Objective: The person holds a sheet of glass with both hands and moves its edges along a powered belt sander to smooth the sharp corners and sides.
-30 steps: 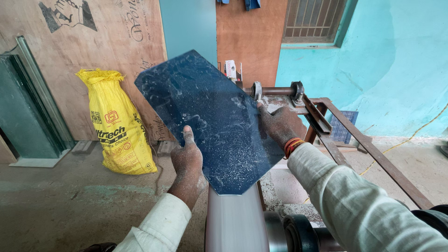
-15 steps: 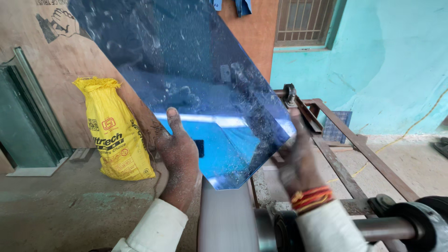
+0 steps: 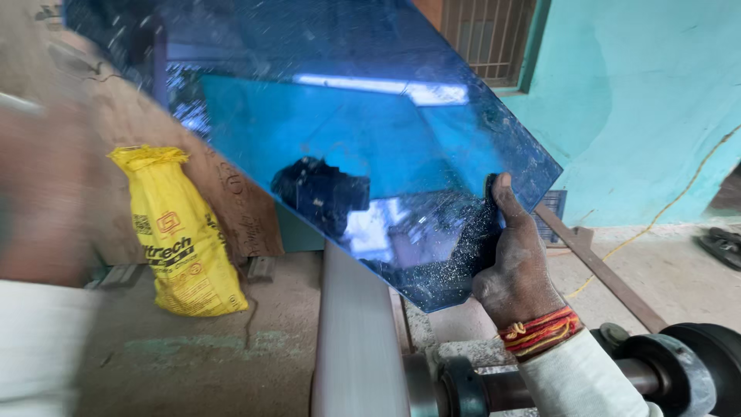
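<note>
A large glossy blue sheet (image 3: 340, 139), dusted with pale specks, is held tilted in the air. The right hand (image 3: 519, 266) pinches its lower right edge, thumb on top. Below the grip runs a grey belt (image 3: 356, 340); a yellow sack (image 3: 179, 232) stands farther left. The left hand's grip cannot be told.

The glossy sheet (image 3: 347, 139) is deep blue, brighter cyan where it reflects light, and speckled with pale dust towards its lower edge. The right hand (image 3: 519, 266) is grey with grime, its wrist wound in red, orange and yellow threads (image 3: 539, 333) above a white sleeve (image 3: 583, 382). The sack (image 3: 179, 232) is bright yellow with dark print, the wall (image 3: 641, 100) turquoise, the belt (image 3: 356, 340) pale grey.
</note>
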